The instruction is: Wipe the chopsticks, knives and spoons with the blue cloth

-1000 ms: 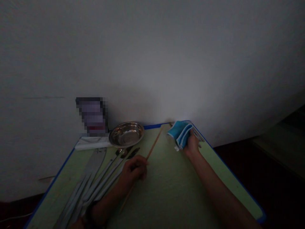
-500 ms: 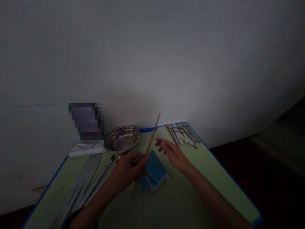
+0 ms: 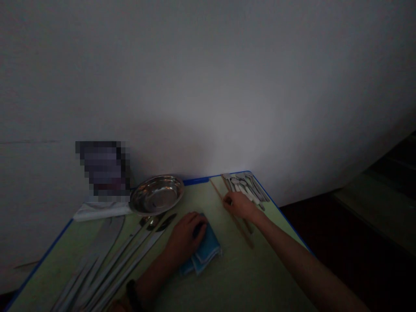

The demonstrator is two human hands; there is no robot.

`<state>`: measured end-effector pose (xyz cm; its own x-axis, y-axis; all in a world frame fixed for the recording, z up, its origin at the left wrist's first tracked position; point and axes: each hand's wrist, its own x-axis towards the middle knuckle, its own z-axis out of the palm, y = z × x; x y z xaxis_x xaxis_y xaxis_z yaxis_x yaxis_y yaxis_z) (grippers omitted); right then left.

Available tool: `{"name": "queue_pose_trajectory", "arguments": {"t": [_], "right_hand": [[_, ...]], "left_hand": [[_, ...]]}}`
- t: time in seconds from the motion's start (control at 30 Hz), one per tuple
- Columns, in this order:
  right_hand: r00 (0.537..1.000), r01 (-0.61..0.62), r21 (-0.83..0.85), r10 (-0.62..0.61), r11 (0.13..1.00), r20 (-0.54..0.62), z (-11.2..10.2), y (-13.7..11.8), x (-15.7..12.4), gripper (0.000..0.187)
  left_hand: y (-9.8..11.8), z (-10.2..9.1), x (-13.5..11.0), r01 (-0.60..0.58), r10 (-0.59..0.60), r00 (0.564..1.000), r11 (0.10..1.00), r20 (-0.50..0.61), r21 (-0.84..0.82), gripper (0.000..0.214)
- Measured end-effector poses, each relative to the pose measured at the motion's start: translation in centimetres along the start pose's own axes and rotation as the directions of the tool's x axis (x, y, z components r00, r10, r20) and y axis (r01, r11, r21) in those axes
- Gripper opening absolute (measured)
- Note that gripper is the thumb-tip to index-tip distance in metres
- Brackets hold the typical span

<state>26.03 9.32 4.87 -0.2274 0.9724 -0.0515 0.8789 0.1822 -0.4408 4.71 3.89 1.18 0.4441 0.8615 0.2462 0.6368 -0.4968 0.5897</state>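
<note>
Two hands show in my head view: the right hand [image 3: 238, 204] pinches a stick [image 3: 240, 229] left of the cutlery [image 3: 248, 190], toward the tabletop's [image 3: 269, 268] far-right corner; the left hand [image 3: 186, 234] covers part of a cloth [image 3: 208, 245], grip unclear. I judge this as placing; next calls for clean release. Open room lies nearer, right of the cloth.

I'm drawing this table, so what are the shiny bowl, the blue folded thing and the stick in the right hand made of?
Bowl: polished metal, probably steel; it shows bright glints.
Blue folded thing: likely fabric, dull; it lies in layers with pale edges.
Stick: maybe wood or bamboo, matte; it's brown without shine.
</note>
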Motion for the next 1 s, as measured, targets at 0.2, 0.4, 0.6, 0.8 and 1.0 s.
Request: {"name": "queue_pose_trajectory", "arguments": {"t": [0.2, 0.4, 0.6, 0.8, 1.0], "right_hand": [[0.986, -0.153, -0.137, 0.142, 0.979, -0.087, 1.1, -0.4, 2.0, 0.018], [0.984, -0.133, -0.213, 0.103, 0.968, -0.147, 1.1, -1.5, 1.5, 0.028], [0.966, 0.192, -0.073, -0.201, 0.979, -0.16, 4.3, -3.5, -0.8, 0.022], [0.956, 0.285, 0.298, -0.248, 0.911, -0.156, 6.2, -5.6, -2.9, 0.021], [0.947, 0.317, 0.222, -0.293, 0.922, -0.135, 8.6, -7.4, -2.8, 0.022]], "left_hand": [[-0.4, 0.0, -0.2, -0.039, 0.039, 0.999, 0.999, -0.007, 0.016, 0.016], [-0.6, -0.2, -0.2, -0.048, 0.049, 0.999, 0.998, -0.009, 0.032, 0.017], [-0.1, -0.5, -0.6, -0.009, 0.01, 1.0, 0.996, -0.013, 0.091, 0.018], [-1.4, -5.4, -2.2, 0.109, -0.112, 0.994, 0.974, 0.004, 0.197, 0.022], [-2.8, -12.9, -4.5, 0.157, -0.214, 0.947, 0.959, 0.239, 0.237, 0.022]]}}
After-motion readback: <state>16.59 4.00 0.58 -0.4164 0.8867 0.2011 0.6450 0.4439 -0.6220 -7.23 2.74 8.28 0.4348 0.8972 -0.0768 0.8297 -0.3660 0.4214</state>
